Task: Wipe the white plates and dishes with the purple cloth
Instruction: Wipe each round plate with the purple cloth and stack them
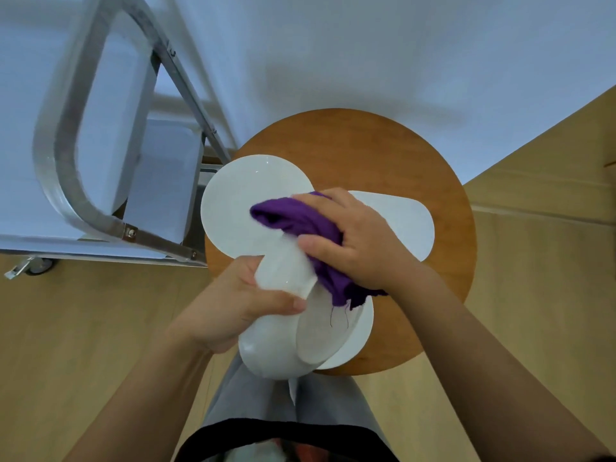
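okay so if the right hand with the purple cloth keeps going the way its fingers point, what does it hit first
The right hand points left across the picture, pressing the purple cloth on the small dish that the left hand holds. Beyond that, probably the round white plate on the wooden stool, though depth is unclear.

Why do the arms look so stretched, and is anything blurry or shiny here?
Head view: the wide-angle lens stretches the forearms toward the corners and bends the metal cart frame; the white dish in the left hand looks motion-smeared; small glints show on the round plate; lighting is soft, shadows faint.
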A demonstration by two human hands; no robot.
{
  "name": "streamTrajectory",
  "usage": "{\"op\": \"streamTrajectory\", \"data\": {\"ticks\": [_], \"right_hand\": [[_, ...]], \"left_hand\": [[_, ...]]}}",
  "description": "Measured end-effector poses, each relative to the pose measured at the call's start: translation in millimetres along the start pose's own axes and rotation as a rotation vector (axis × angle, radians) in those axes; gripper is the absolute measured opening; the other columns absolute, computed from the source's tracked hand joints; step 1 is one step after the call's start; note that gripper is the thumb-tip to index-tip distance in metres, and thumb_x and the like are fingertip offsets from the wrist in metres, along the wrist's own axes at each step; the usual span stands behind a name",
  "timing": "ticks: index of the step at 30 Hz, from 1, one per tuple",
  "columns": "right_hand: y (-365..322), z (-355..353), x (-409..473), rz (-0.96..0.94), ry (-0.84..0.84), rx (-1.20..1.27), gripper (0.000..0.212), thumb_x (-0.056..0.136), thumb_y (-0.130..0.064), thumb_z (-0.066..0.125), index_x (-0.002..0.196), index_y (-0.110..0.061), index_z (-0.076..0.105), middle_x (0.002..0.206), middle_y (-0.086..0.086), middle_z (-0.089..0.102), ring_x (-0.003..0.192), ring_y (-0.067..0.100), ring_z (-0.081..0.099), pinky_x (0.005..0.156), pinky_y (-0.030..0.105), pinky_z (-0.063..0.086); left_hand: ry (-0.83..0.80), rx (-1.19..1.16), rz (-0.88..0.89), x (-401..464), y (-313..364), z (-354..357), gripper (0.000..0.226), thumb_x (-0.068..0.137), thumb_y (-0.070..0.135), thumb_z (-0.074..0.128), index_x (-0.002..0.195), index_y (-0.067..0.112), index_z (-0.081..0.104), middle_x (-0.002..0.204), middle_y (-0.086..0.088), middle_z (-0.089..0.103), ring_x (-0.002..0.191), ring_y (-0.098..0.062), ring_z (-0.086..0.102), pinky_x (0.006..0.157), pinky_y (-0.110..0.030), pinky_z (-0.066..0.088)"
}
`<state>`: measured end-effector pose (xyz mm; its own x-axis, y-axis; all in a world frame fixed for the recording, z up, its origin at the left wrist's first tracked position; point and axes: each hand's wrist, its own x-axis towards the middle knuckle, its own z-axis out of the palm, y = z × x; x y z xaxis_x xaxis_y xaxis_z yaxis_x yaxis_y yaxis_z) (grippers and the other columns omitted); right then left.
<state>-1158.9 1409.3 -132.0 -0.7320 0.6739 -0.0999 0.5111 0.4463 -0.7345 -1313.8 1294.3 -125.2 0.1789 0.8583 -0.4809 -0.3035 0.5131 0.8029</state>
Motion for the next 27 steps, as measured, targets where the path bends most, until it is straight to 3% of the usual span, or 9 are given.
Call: {"op": "streamTrajectory", "data": {"ticks": [5, 7, 10, 13, 17, 20, 22, 23, 27], "right_hand": [[18.6, 2.1, -11.8, 0.122, 0.175, 0.454, 0.031, 0.08, -0.056, 0.047, 0.11, -0.051, 0.053, 0.104, -0.002, 0.061, 0.099, 0.013, 0.055, 0.088, 0.032, 0.046], [24.0, 3.3, -19.3, 0.226, 0.218, 0.61, 0.03, 0.077, -0.057, 0.049, 0.101, -0.042, 0.057, 0.103, 0.004, 0.062, 0.095, 0.017, 0.058, 0.085, 0.032, 0.049], [27.7, 9.4, -32.0, 0.286, 0.257, 0.744, 0.027, 0.076, -0.054, 0.056, 0.099, -0.043, 0.06, 0.101, 0.004, 0.063, 0.092, 0.013, 0.062, 0.078, 0.025, 0.052], [23.8, 26.6, -44.6, 0.326, 0.347, 0.913, 0.021, 0.077, -0.046, 0.062, 0.098, -0.049, 0.062, 0.103, -0.004, 0.066, 0.097, 0.012, 0.064, 0.081, 0.027, 0.053], [19.2, 45.7, -50.3, 0.505, 0.484, 1.143, 0.033, 0.078, -0.036, 0.065, 0.111, -0.033, 0.063, 0.108, -0.003, 0.069, 0.101, 0.017, 0.065, 0.079, 0.027, 0.054], [28.5, 31.2, -55.5, 0.54, 0.464, 1.202, 0.034, 0.076, -0.03, 0.067, 0.109, -0.024, 0.066, 0.103, 0.003, 0.071, 0.093, 0.02, 0.068, 0.07, 0.024, 0.053], [37.6, 20.6, -60.6, 0.54, 0.416, 1.138, 0.035, 0.075, -0.03, 0.068, 0.108, -0.021, 0.066, 0.1, 0.004, 0.071, 0.09, 0.02, 0.068, 0.069, 0.024, 0.053], [41.2, 17.1, -62.4, 0.541, 0.383, 1.076, 0.037, 0.074, -0.031, 0.068, 0.11, -0.02, 0.065, 0.101, 0.004, 0.07, 0.091, 0.02, 0.067, 0.07, 0.026, 0.053], [42.8, 17.2, -64.0, 0.551, 0.313, 0.963, 0.028, 0.079, -0.032, 0.068, 0.105, -0.021, 0.066, 0.095, 0.001, 0.071, 0.088, 0.019, 0.066, 0.069, 0.027, 0.053]], "left_hand": [[0.067, -0.091, 0.055, -9.6, 7.2, -0.5, 0.038, 0.052, 0.007, 0.076, 0.089, 0.017, 0.077, 0.092, -0.01, 0.074, 0.084, -0.025, 0.071, 0.064, -0.031, 0.057], [0.145, -0.148, 0.091, -9.6, 10.5, -3.6, 0.035, 0.055, -0.005, 0.069, 0.081, 0.017, 0.078, 0.085, -0.008, 0.075, 0.076, -0.022, 0.072, 0.059, -0.029, 0.057], [0.216, -0.252, 0.123, -7.9, 12.2, -6.4, 0.033, 0.061, -0.002, 0.055, 0.074, 0.018, 0.078, 0.078, -0.004, 0.075, 0.07, -0.019, 0.072, 0.055, -0.027, 0.056], [0.32, -0.35, 0.195, 1.3, 11.8, -4.9, 0.032, 0.057, -0.002, 0.063, 0.075, 0.019, 0.079, 0.079, -0.003, 0.075, 0.07, -0.018, 0.072, 0.055, -0.028, 0.056], [0.377, -0.388, 0.3, 12.0, 5.1, 14.9, 0.028, 0.064, 0.006, 0.069, 0.087, 0.02, 0.078, 0.093, -0.004, 0.075, 0.085, -0.02, 0.072, 0.063, -0.03, 0.057], [0.182, -0.52, 0.214, 6.0, 4.6, 11.7, 0.047, 0.058, 0.028, 0.087, 0.102, 0.016, 0.075, 0.106, -0.009, 0.072, 0.097, -0.026, 0.069, 0.074, -0.036, 0.058], [-0.069, -0.77, 0.085, 2.8, 9.3, 0.3, 0.057, 0.073, 0.037, 0.078, 0.12, 0.007, 0.065, 0.117, -0.017, 0.066, 0.107, -0.034, 0.064, 0.087, -0.047, 0.053], [-0.101, -0.817, 0.012, 3.1, 10.6, -4.4, 0.061, 0.076, 0.037, 0.075, 0.126, 0.005, 0.06, 0.12, -0.019, 0.064, 0.108, -0.036, 0.062, 0.089, -0.05, 0.052], [0.199, -0.546, -0.142, 10.4, 10.4, -7.5, 0.09, 0.044, 0.035, 0.094, 0.126, 0.017, 0.06, 0.113, -0.013, 0.069, 0.095, -0.032, 0.069, 0.066, -0.044, 0.058]]}}
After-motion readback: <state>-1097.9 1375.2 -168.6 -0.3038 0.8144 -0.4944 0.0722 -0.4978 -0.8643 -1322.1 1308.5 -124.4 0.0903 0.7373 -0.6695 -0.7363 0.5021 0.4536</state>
